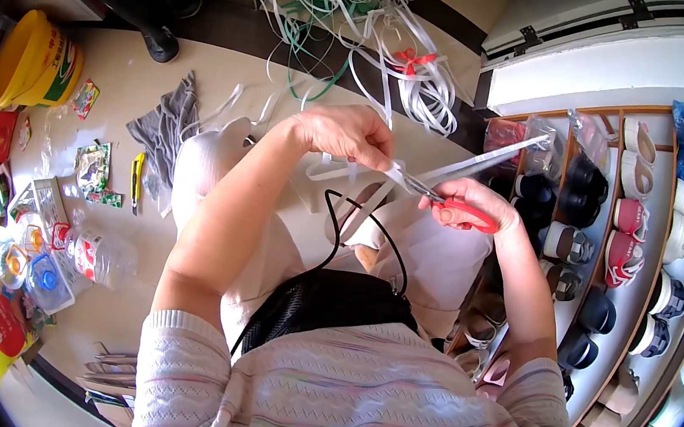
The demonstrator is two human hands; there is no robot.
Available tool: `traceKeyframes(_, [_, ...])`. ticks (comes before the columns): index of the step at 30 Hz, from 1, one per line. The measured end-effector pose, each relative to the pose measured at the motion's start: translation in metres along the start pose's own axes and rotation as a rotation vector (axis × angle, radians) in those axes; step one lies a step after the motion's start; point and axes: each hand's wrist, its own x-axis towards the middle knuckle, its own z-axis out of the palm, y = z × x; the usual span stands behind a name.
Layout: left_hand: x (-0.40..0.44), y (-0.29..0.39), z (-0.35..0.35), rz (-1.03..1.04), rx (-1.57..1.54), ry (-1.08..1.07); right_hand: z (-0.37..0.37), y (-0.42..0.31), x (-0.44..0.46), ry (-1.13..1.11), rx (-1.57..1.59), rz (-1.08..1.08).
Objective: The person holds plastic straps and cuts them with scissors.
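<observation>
My left hand (347, 135) is closed, pinching a flat white plastic strap (485, 160) in front of my lap. One length of the strap runs off toward the shoe rack, and looser lengths hang below my fingers. In my right hand (478, 200) are scissors (472, 214) with red handles, my fingers wrapped around them. Their blades point left and meet the strap close to my left fingertips; whether they have closed through it I cannot tell. A black cord (332, 212) loops from the black bag (331, 306) at my waist.
A tangled pile of white and green straps (433, 97) lies ahead. To the right stands a wooden shoe rack (632, 352). On the left floor are a grey cloth (167, 119), a yellow cutter knife (136, 180), plastic bottles (101, 259), a yellow bucket (24, 59) and a black boot (133, 0).
</observation>
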Motion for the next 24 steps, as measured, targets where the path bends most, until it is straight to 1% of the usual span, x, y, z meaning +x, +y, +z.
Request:
traceKeyframes(2, [-0.001, 0.002, 0.0, -0.005, -0.026, -0.015, 0.002, -0.002, -0.001, 0.016, -0.003, 0.009])
traceKeyframes(4, [0.0, -0.004, -0.003, -0.003, 0.028, 0.032, 0.008, -0.006, -0.002, 0.034, 0.009, 0.008])
traceKeyframes(7, [-0.001, -0.003, -0.004, -0.039, 0.093, 0.068, 0.013, -0.016, -0.002, 0.048, 0.122, 0.067])
traceKeyframes(10, [-0.001, -0.001, -0.001, -0.06, 0.107, 0.083, 0.02, -0.022, 0.003, 0.103, -0.071, 0.002])
traceKeyframes(13, [-0.001, -0.002, -0.001, -0.054, 0.097, 0.106, 0.019, -0.017, 0.009, 0.136, -0.114, -0.091])
traceKeyframes(16, [-0.001, -0.003, -0.003, -0.051, 0.075, 0.097, 0.016, -0.021, 0.009, 0.12, -0.389, -0.206])
traceKeyframes(19, [-0.003, -0.001, -0.004, -0.025, 0.013, 0.079, 0.016, -0.021, 0.008, 0.161, -0.293, -0.164])
traceKeyframes(24, [-0.001, -0.005, -0.004, -0.024, -0.019, 0.077, 0.015, -0.02, 0.005, 0.177, -0.366, -0.179])
